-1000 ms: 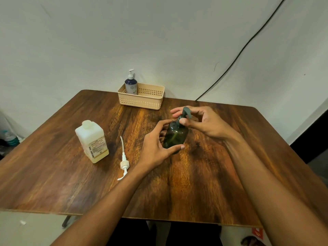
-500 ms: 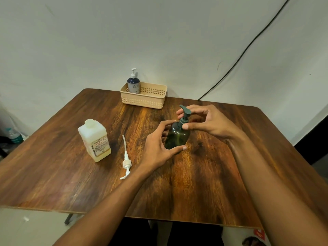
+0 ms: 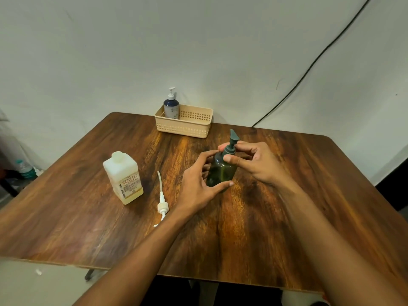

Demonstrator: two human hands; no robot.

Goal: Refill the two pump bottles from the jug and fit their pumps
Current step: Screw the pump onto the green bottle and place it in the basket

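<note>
A dark green pump bottle (image 3: 220,172) stands near the middle of the wooden table (image 3: 276,217). My left hand (image 3: 198,188) wraps its body from the left. My right hand (image 3: 258,161) pinches the collar of its green pump (image 3: 231,142), which sits in the bottle's neck with the spout pointing away. A white jug (image 3: 123,177) with a label stands uncapped at the left. Between the jug and my left arm lies a loose white pump (image 3: 162,200) with its long tube. A dark blue pump bottle (image 3: 171,107) with a white pump stands in a beige basket (image 3: 185,127).
The basket sits at the table's far edge against the wall. A black cable (image 3: 309,67) runs down the wall to the table's back right. A small water bottle (image 3: 25,168) stands on the floor beyond the left edge.
My right hand's fingers have shifted around the green pump's collar and the spout has turned upright and away. The view has drifted slightly; my left hand keeps its hold.
</note>
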